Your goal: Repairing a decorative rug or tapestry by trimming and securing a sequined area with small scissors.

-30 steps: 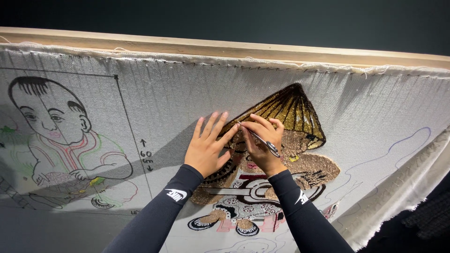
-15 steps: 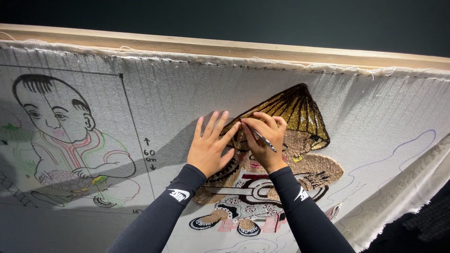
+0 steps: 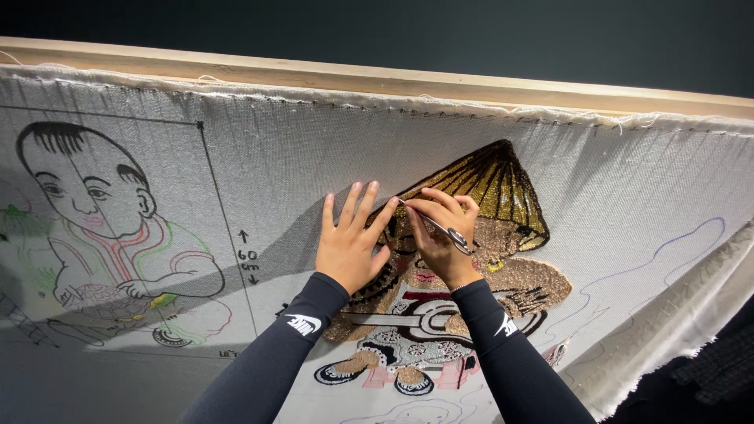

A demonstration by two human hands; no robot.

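Observation:
A white woven cloth (image 3: 314,141) is stretched on a wooden frame (image 3: 393,78). On it is a tufted figure (image 3: 471,259) with a gold and black cone-shaped hat (image 3: 495,184). My left hand (image 3: 349,239) lies flat on the cloth, fingers spread, just left of the figure's head. My right hand (image 3: 440,235) holds a thin metal tool (image 3: 436,226) with its tip at the lower left edge of the hat, close to my left fingertips. Both arms wear dark long sleeves.
A drawn outline of a baby-like figure (image 3: 102,228) with coloured lines fills the cloth's left part, inside a ruled box with an arrow mark. Loose folded cloth (image 3: 675,314) hangs at the right. A dark wall lies behind the frame.
Both hands stay at the same spot by the hat's left edge. The view has shifted slightly; the tool in my right hand has barely moved.

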